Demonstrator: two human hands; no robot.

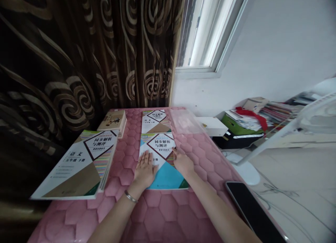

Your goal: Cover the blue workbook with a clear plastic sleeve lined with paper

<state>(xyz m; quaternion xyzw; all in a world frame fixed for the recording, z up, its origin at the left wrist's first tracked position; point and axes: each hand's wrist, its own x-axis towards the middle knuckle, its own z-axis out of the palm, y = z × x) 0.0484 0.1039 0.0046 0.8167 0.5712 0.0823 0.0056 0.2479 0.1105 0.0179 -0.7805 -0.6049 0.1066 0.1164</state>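
A workbook with a white and blue cover (168,176) lies flat in the middle of the pink quilted table cover (162,215). My left hand (145,169) rests palm down on its left part, fingers spread; a silver bracelet sits on that wrist. My right hand (182,162) lies on the book's right edge with fingertips on the cover. Just behind this book lies a second workbook (155,121) with a white and tan cover.
A stack of similar workbooks (78,164) sits at the left, a smaller book (113,120) behind it. A clear plastic sleeve (185,121) lies at the back right, a black phone (253,209) at the right edge. Dark patterned curtain behind; fan base and clutter on the floor.
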